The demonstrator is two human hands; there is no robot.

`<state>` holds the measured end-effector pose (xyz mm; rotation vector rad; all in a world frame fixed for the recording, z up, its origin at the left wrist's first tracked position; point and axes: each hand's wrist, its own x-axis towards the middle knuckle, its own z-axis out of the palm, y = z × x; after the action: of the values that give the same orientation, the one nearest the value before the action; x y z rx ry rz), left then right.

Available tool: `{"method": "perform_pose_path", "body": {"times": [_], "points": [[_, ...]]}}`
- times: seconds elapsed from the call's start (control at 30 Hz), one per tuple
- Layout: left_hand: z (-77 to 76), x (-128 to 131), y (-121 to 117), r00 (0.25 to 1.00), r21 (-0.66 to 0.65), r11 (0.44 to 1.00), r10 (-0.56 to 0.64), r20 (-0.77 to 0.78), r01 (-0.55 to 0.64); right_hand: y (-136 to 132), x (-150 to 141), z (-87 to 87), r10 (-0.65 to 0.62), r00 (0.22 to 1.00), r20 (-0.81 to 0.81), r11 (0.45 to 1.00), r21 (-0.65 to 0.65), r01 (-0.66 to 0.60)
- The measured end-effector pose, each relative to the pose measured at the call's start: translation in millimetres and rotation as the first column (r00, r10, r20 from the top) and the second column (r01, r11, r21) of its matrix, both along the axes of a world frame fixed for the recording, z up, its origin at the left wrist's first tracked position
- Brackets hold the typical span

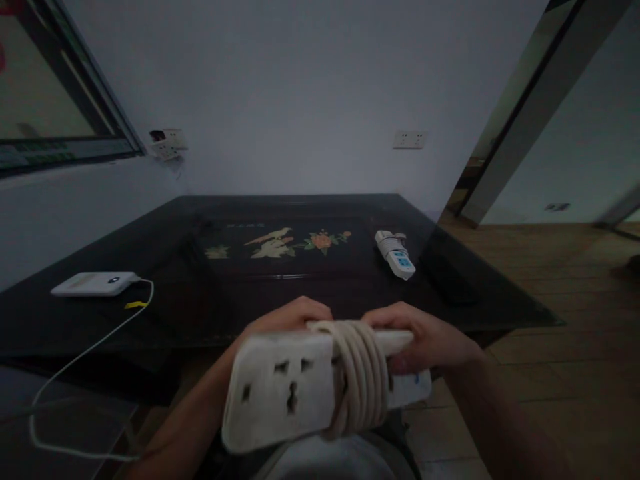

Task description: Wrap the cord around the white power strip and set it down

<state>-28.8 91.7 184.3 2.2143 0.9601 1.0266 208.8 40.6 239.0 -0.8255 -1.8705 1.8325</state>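
I hold a white power strip [280, 390] low in front of me, its cord [360, 377] wound several times round its middle. My left hand [287, 317] grips the strip's far edge from behind, fingers curled over the top. My right hand [425, 340] is closed round the strip's right end beside the cord coil. Both hands are just in front of the near edge of a dark lacquered table [165, 267].
On the table lie a white power bank [95, 283] with a white cable [90, 347] trailing off the left edge, a small white-and-blue plug strip [396, 255] at the right, and an inlaid flower picture [280, 243]. Wall sockets [409, 139] sit behind. Wooden floor lies to the right.
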Motion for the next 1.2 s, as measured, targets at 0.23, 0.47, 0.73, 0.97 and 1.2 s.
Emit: {"method": "perform_pose_path", "body": {"times": [0.23,0.47,0.73,0.97,1.2], "points": [[51.5,5,24,0.774,-0.174,0.844,-0.535,-0.339,0.507,-2,-7,13.8,0.096,0.917,0.386,0.9,0.359,-0.246],[71.8,10,12,0.771,-0.031,0.914,-0.359,-0.527,0.404,-8,-30,-10.6,-0.207,0.79,0.576,0.786,0.579,-0.217],[59.7,18,-2,0.779,0.311,0.942,0.098,-0.62,0.128,9,-43,-40.9,-0.571,0.628,0.529,0.664,0.747,-0.025],[20.1,30,-24,0.885,0.421,0.892,0.321,-0.338,-0.163,21,-40,-57.7,-0.726,0.638,0.259,0.575,0.737,0.355],[-23.4,45,-36,0.959,0.453,0.853,0.285,0.01,-0.258,23,-43,-74.8,-0.687,0.725,-0.051,0.565,0.59,0.577]]}}
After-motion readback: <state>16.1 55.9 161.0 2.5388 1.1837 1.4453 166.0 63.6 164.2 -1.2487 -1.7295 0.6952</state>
